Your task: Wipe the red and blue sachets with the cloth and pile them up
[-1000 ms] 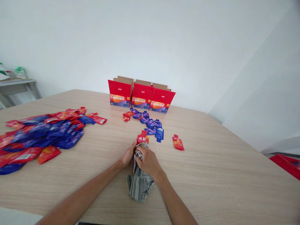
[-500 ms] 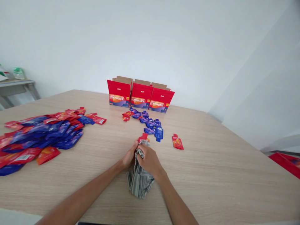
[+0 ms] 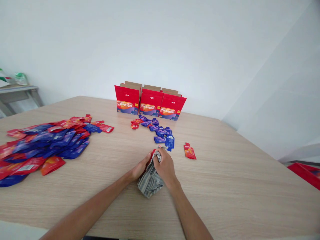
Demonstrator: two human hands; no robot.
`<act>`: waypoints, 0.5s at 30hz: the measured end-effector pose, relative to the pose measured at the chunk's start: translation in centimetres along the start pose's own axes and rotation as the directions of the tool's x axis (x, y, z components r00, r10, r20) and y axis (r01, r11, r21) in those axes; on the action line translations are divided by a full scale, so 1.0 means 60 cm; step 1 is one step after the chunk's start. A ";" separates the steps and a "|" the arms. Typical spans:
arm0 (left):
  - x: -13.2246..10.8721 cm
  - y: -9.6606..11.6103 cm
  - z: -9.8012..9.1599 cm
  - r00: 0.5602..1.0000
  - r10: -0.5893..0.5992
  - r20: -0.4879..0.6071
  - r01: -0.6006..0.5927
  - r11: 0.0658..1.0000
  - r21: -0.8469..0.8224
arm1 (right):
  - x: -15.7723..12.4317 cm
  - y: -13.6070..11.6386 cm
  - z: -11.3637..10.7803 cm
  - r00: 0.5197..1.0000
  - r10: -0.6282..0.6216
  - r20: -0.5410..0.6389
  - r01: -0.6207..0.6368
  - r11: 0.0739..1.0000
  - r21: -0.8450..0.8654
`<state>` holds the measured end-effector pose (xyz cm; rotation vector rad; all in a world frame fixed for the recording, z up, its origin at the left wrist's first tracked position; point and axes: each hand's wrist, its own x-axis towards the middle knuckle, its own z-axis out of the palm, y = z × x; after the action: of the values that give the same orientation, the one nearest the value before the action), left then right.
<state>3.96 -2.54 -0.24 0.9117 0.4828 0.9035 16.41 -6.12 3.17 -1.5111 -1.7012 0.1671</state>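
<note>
Low over the near middle of the table, my left hand (image 3: 140, 169) is closed on a red pouch (image 3: 152, 154), most of which is hidden by cloth and fingers. My right hand (image 3: 165, 165) grips a grey striped cloth (image 3: 150, 182) and presses it over the pouch's upper part. The loose end of the cloth hangs down toward me. Just beyond my hands lies a cluster of blue pouches (image 3: 160, 131) with a few red ones. A single red pouch (image 3: 190, 151) lies by itself to the right.
A large heap of red and blue pouches (image 3: 57, 140) covers the left of the wooden table (image 3: 225, 186). Three red boxes (image 3: 151, 101) with raised flaps stand in a row near the wall. A red container (image 3: 305, 173) shows at the right edge, a side table (image 3: 18, 88) at far left.
My right hand has moved the cloth up over the top of the red pouch, which showed above my fingers before. The cloth's hanging end has shifted up.
</note>
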 end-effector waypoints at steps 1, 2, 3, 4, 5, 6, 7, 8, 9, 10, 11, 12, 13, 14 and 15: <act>0.000 -0.002 -0.002 1.000 -0.025 -0.006 0.024 1.000 -0.018 | -0.001 -0.001 0.001 0.999 -0.017 0.040 0.017 1.000 0.002; 0.001 -0.004 -0.004 0.998 -0.063 -0.013 0.063 0.997 -0.042 | -0.003 -0.003 0.002 0.995 -0.039 0.089 0.039 0.999 0.004; 0.002 -0.006 -0.007 0.994 -0.105 -0.020 0.103 0.992 -0.069 | -0.005 -0.006 0.004 0.988 -0.065 0.141 0.064 0.998 0.006; 0.003 -0.007 -0.010 0.990 -0.139 -0.028 0.135 0.986 -0.093 | -0.007 -0.009 0.005 0.977 -0.092 0.190 0.092 0.996 0.008; 0.004 -0.007 -0.013 0.986 -0.161 -0.033 0.157 0.981 -0.111 | -0.009 -0.011 0.007 0.965 -0.118 0.233 0.119 0.993 0.010; 0.006 -0.006 -0.015 0.985 -0.169 -0.040 0.163 0.979 -0.121 | -0.011 -0.013 0.008 0.953 -0.142 0.269 0.144 0.989 0.012; 0.007 -0.004 -0.017 0.986 -0.161 -0.051 0.154 0.981 -0.122 | -0.013 -0.014 0.008 0.939 -0.163 0.302 0.165 0.986 0.016; 0.008 -0.001 -0.017 0.988 -0.142 -0.066 0.134 0.984 -0.114 | -0.014 -0.015 0.009 0.927 -0.178 0.331 0.182 0.983 0.022; 0.008 0.002 -0.017 0.989 -0.123 -0.084 0.115 0.988 -0.102 | -0.015 -0.015 0.010 0.915 -0.191 0.355 0.194 0.981 0.028; 0.008 0.005 -0.017 0.989 -0.105 -0.106 0.096 0.991 -0.089 | -0.016 -0.015 0.010 0.906 -0.203 0.372 0.205 0.978 0.035; 0.008 0.009 -0.016 0.987 -0.088 -0.132 0.079 0.994 -0.073 | -0.016 -0.015 0.010 0.896 -0.216 0.388 0.216 0.975 0.044; 0.008 0.013 -0.015 0.985 -0.073 -0.159 0.065 0.996 -0.056 | -0.017 -0.015 0.010 0.886 -0.228 0.403 0.226 0.973 0.053; 0.009 0.017 -0.015 0.981 -0.064 -0.181 0.058 0.998 -0.040 | -0.018 -0.016 0.010 0.875 -0.240 0.420 0.236 0.970 0.063; 0.010 0.021 -0.016 0.978 -0.058 -0.199 0.054 0.998 -0.023 | -0.018 -0.018 0.009 0.864 -0.251 0.437 0.244 0.967 0.074; 0.011 0.026 -0.018 0.975 -0.049 -0.215 0.050 0.999 -0.001 | -0.019 -0.020 0.009 0.852 -0.264 0.452 0.252 0.964 0.087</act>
<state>2.86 -1.00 0.50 0.8056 0.6903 0.9601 15.09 -7.20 3.01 -1.2683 -2.2537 0.4318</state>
